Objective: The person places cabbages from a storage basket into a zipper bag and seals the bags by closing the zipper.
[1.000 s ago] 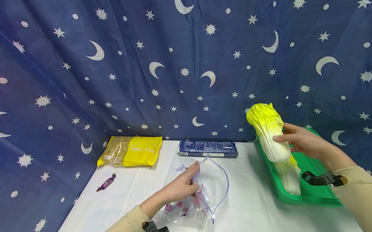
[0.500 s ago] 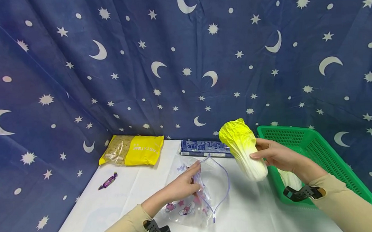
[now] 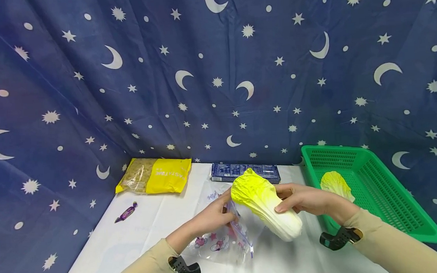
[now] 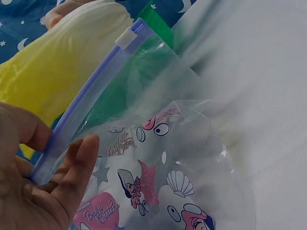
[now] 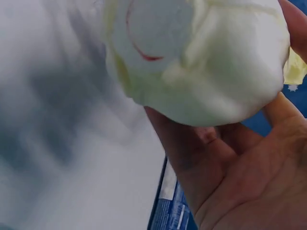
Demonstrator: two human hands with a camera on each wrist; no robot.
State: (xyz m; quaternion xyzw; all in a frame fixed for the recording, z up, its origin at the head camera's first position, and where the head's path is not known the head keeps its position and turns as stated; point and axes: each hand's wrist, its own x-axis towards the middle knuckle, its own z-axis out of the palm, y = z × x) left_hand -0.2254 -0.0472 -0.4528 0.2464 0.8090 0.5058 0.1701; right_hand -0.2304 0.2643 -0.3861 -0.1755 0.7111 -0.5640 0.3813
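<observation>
My right hand [image 3: 303, 198] grips a napa cabbage [image 3: 267, 205] around its pale middle, its yellow leafy end pointing left. The cabbage is tilted and hangs over the mouth of a clear zip bag [image 3: 223, 244] printed with pink cartoons. With thumb and fingers my left hand [image 3: 214, 214] pinches the bag's purple zip edge; the white slider [image 4: 126, 38] sits near one end of that edge in the left wrist view. The right wrist view shows the cabbage's white base [image 5: 230, 62] with fingers wrapped behind it. Leaves hide part of the bag's opening.
A green basket [image 3: 400, 185] on the right holds another napa cabbage [image 3: 335, 184]. At the back lie a blue box [image 3: 242, 172] and a yellow pasta packet [image 3: 154, 176]. One purple wrapped candy [image 3: 126, 212] is on the white table at left.
My right hand has carried the cabbage left and down from above the green basket to the bag's mouth. The left hand keeps its hold on the bag, whose opening now looks narrower.
</observation>
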